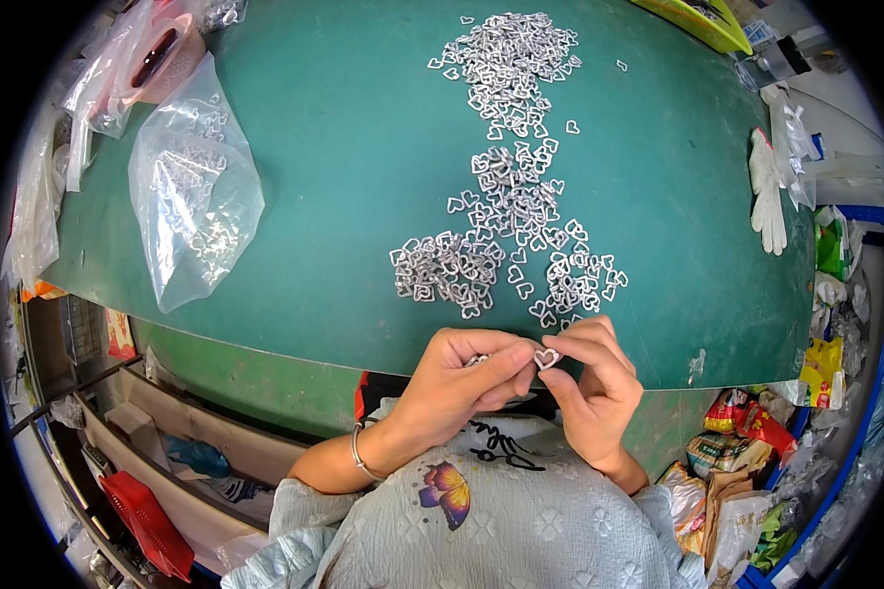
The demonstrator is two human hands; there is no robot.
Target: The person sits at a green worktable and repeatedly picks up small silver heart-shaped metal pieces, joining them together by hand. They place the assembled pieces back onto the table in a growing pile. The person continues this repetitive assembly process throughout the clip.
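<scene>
At the table's front edge, my two hands meet around a small silver open heart-shaped ring (547,359). My right hand (595,385) pinches this heart between thumb and forefinger. Closed beside it, my left hand (469,371) touches the heart's left side with its fingertips, and more silver heart rings (476,360) show in its curled fingers. Just beyond my hands lie loose heart rings in a left heap (447,271) and a right heap (580,280). A further trail (516,191) leads back to a large pile (516,49).
A clear plastic bag (196,191) holding heart rings lies on the green table (334,177) at left. Behind it stands a pink basket (175,69). A white glove (767,191) rests at the right edge, below a yellow-green tray (702,22). Drawers (177,461) are at lower left.
</scene>
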